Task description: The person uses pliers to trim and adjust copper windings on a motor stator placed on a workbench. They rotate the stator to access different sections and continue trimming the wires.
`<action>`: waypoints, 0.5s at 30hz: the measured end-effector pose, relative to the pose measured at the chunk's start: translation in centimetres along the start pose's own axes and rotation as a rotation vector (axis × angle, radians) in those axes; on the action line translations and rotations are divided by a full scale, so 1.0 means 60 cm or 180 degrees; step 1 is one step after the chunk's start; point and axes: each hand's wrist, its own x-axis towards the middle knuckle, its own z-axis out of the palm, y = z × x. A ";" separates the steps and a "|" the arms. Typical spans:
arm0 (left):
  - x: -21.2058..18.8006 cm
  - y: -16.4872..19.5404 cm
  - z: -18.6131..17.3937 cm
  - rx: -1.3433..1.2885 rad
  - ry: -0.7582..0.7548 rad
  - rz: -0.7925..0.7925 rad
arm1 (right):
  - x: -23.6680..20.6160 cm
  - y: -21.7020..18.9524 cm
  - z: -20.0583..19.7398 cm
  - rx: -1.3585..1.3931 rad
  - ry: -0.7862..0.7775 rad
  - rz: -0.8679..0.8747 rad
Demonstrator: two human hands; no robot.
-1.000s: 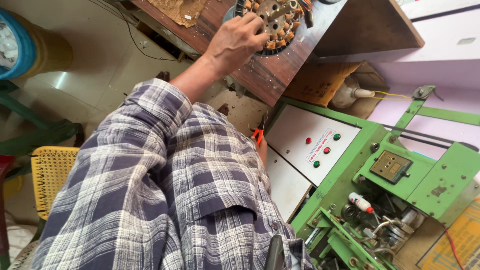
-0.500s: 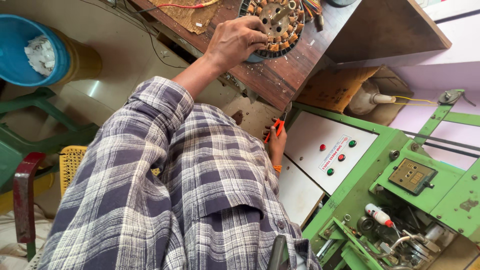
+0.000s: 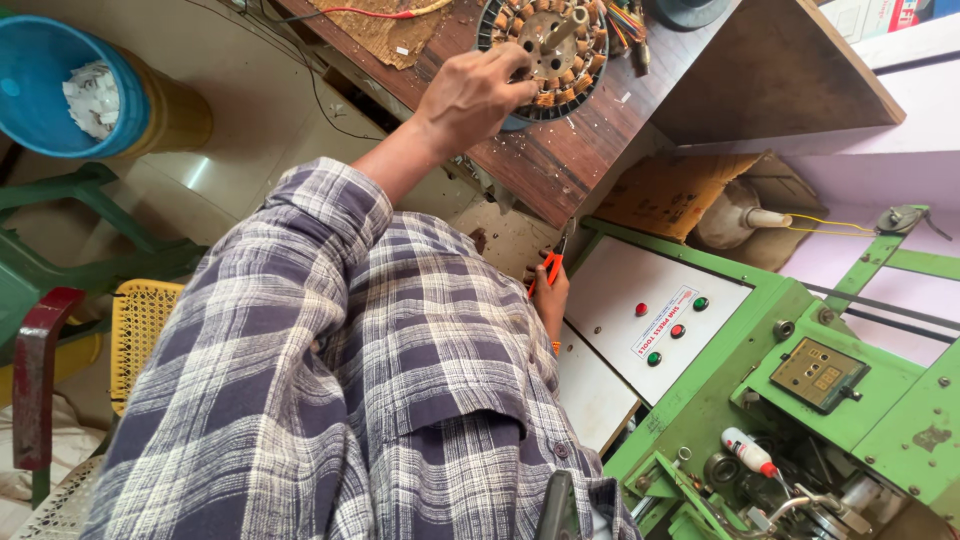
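Note:
A round motor stator [image 3: 560,50] with copper windings and a central shaft lies on the wooden table [image 3: 600,150]. My left hand [image 3: 480,95] reaches out from a plaid sleeve and grips the stator's near rim. Lower down, my right hand [image 3: 550,295] is held close to my body beside a green machine and is closed around orange-handled pliers [image 3: 548,268]. Most of that hand is hidden behind my shirt.
A green winding machine [image 3: 790,400] with a white button panel [image 3: 660,320] fills the lower right. A blue bucket [image 3: 50,90] with white scraps stands upper left, with a yellow woven stool [image 3: 140,320] and a green chair [image 3: 60,250] below it. Brown sacks [image 3: 680,190] lie under the table.
The view has shifted, so the stator and table sit higher and the bucket shows fully. My right hand with the pliers has come into view. My left hand stays on the stator.

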 end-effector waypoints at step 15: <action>0.019 -0.002 -0.033 -0.0885 -0.0514 -0.0462 | 0.012 0.019 -0.043 -0.0591 -0.0139 -0.0046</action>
